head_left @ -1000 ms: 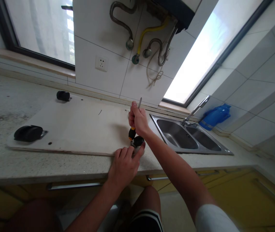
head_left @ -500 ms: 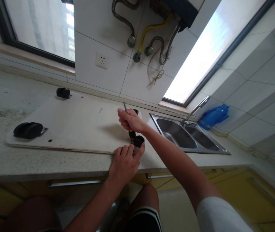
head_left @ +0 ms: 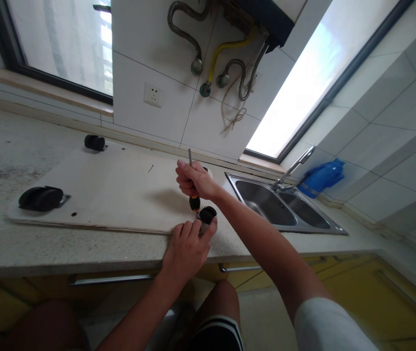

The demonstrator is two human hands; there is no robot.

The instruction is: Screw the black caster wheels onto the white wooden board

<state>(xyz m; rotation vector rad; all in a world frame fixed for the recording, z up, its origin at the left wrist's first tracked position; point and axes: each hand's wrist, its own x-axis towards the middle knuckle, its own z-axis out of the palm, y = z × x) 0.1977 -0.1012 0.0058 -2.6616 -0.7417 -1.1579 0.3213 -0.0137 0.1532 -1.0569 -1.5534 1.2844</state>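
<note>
My right hand [head_left: 195, 179] is closed round a screwdriver [head_left: 194, 203] with a black and orange handle. Its grey metal shaft sticks up above my fist, and the handle's lower end points down beside a black caster wheel [head_left: 207, 214]. That caster sits at the near right corner of a white board [head_left: 120, 190] lying on the counter. My left hand [head_left: 188, 246] grips the caster's near side, fingertips on the board's edge and thumb against the wheel. Whether the screwdriver touches the caster's mounting plate is hard to make out.
Two more black casters, one near [head_left: 41, 198] and one far [head_left: 94, 142], stand on the board's left end. To the right are a steel double sink [head_left: 262, 200], a faucet [head_left: 295, 168] and a blue thermos-like jug [head_left: 321, 179]. Hoses [head_left: 226, 46] hang from the wall.
The screwdriver stands slightly more upright, its handle's lower end a little further left. My right hand has shifted slightly with it. My left hand stays on the caster.
</note>
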